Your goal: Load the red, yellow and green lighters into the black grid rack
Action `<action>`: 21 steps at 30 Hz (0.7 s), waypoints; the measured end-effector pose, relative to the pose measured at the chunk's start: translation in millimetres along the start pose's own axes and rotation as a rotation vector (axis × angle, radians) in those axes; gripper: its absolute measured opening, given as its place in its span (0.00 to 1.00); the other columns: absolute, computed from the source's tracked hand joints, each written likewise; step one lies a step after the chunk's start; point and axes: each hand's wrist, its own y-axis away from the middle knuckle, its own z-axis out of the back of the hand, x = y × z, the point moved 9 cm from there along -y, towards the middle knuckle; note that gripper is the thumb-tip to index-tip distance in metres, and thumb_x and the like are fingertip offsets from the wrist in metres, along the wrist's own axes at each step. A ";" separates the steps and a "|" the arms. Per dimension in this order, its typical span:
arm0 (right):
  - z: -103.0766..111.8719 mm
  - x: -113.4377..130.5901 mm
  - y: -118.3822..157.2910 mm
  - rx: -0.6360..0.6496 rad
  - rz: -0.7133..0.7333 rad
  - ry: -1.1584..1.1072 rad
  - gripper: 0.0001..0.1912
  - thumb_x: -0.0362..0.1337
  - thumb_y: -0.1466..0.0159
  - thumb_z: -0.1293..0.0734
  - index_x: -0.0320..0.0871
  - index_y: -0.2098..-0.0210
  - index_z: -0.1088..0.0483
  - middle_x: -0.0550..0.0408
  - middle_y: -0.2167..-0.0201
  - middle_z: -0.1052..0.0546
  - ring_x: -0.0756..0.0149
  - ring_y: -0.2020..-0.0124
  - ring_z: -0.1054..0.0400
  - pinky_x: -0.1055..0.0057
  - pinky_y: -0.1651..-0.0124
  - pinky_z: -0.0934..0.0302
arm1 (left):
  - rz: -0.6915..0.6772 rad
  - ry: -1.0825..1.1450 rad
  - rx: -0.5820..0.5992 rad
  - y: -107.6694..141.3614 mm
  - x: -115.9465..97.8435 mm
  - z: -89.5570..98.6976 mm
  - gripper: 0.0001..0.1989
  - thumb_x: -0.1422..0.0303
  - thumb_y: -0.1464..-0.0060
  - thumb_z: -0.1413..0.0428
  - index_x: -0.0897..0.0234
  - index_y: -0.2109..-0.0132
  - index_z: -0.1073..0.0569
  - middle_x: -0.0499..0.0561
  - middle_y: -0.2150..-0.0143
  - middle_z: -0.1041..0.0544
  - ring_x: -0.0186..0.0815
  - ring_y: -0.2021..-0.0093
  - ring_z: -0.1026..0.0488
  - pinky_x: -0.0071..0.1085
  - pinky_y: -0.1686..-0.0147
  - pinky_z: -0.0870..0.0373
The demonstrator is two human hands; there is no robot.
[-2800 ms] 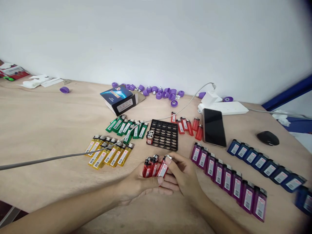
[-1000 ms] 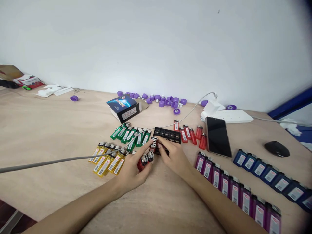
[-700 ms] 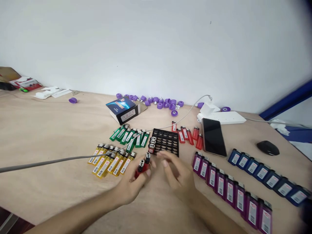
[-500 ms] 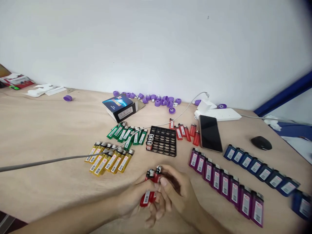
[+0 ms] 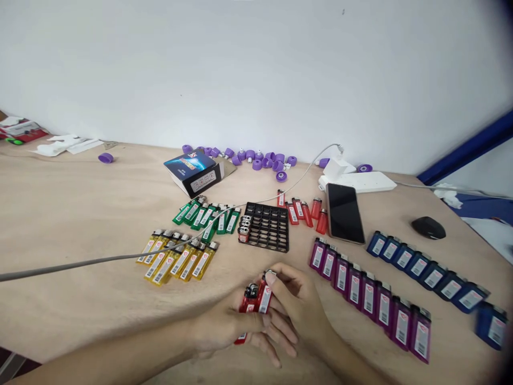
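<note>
Near the table's front edge, my left hand (image 5: 224, 326) is closed around red lighters (image 5: 249, 305), its thumb across them; how many is partly hidden. My right hand (image 5: 306, 299) pinches one red lighter (image 5: 265, 299) by its metal top, with the labelled body tilted beside the others. Just beyond my hands lies a black compartment tray (image 5: 265, 247), with a few red lighters (image 5: 243, 234) standing in its left column. Several loose red lighters (image 5: 294, 212) lie behind the tray to the right.
Green lighters (image 5: 208, 216) and yellow lighters (image 5: 184, 264) lie left, crossed by a grey cable (image 5: 100, 260). Purple lighters (image 5: 368, 294) and blue lighters (image 5: 434, 278) form rows right. A phone (image 5: 345, 214), power strip (image 5: 368, 182), mouse (image 5: 428, 227), box (image 5: 194, 171) and purple caps (image 5: 266, 162) sit farther back.
My right hand has drawn one red lighter up and apart from those in my left hand. My right thumb now sits on its top. The view has shifted slightly.
</note>
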 end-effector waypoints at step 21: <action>6.3 -4.3 2.2 -0.059 -0.020 -0.073 0.12 0.46 0.37 0.30 0.44 0.65 0.31 0.57 0.75 0.22 0.65 0.74 0.26 0.73 0.70 0.32 | 0.043 0.009 -0.005 0.6 11.3 4.9 0.25 0.49 0.44 0.38 0.70 0.57 0.26 0.62 0.64 0.18 0.41 0.68 0.19 0.33 0.67 0.26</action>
